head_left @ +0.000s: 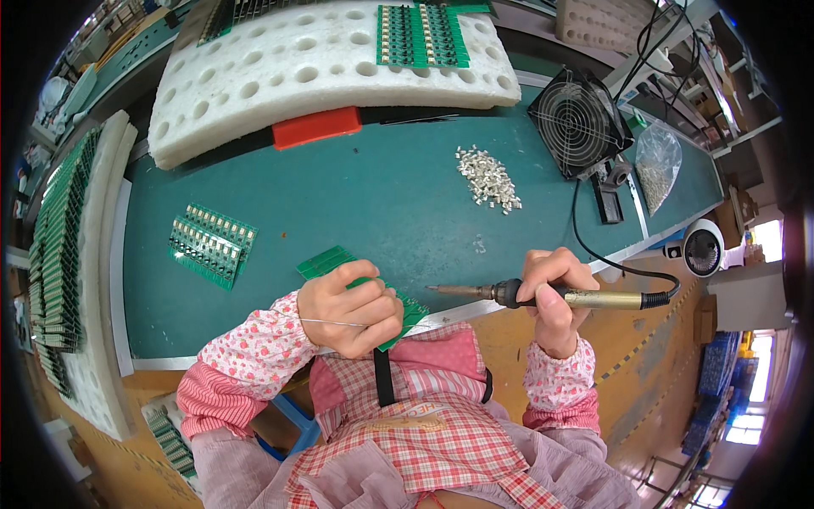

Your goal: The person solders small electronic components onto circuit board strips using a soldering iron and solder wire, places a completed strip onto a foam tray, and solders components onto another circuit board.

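Curled left hand [352, 309], curled right hand [555, 297]

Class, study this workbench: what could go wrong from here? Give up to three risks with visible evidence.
Burn: the soldering iron in the right hand points toward the bare left hand on the green board; if hot, a slip could burn it.
Snag: the iron's black cord loops beyond the table, so a tug might jerk the tool.
Spill: the small silvery parts lie in a loose pile, so a careless sweep might scatter them.
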`<state>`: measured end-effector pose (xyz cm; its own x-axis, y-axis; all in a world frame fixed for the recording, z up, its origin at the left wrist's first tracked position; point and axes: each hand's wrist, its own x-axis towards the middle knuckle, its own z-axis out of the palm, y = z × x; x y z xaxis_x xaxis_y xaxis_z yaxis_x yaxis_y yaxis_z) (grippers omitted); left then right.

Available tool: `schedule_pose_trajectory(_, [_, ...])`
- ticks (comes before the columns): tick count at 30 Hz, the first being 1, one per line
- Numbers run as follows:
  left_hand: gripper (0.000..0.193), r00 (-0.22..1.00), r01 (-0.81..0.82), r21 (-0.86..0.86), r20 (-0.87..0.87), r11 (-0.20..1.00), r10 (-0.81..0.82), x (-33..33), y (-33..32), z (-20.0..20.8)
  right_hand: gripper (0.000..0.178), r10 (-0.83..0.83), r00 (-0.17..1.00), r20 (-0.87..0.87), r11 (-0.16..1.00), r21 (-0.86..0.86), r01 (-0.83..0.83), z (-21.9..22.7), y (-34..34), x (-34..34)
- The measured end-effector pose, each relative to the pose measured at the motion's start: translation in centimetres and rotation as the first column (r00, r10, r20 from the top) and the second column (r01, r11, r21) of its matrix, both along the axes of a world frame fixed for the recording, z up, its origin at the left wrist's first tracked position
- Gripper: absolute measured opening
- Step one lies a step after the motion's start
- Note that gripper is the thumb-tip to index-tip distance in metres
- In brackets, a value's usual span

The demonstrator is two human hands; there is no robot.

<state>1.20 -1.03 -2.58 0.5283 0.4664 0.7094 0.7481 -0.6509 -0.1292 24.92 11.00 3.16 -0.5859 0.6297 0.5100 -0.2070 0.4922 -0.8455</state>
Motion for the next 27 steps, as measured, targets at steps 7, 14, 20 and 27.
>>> schedule_pose_trajectory(7, [0.017,0.996,-0.044,-0.057,0.077,0.997,0.048,-0.6,-0.1,0.6,0.017,-0.417,0.909,0.023,0.909,0.003,0.417,-1.3,-0.8,0.2])
schedule_pose_trajectory(14, [0.025,0.807,-0.180,-0.177,0.536,0.967,0.249,-1.2,0.7,1.8,0.017,-0.561,0.799,0.216,0.805,0.367,0.467,-5.4,3.1,-1.0])
schedule_pose_trajectory(20, [0.019,0.437,-0.223,-0.350,0.799,0.910,0.414,-1.5,0.9,1.0,0.030,-0.674,0.689,0.268,0.669,0.616,0.415,-6.5,3.4,-3.8])
schedule_pose_trajectory(27, [0.017,0.161,0.089,-0.526,0.846,0.846,0.509,-1.1,0.7,1.2,0.023,-0.657,0.652,0.380,0.671,0.689,0.275,-6.3,2.4,-4.0])
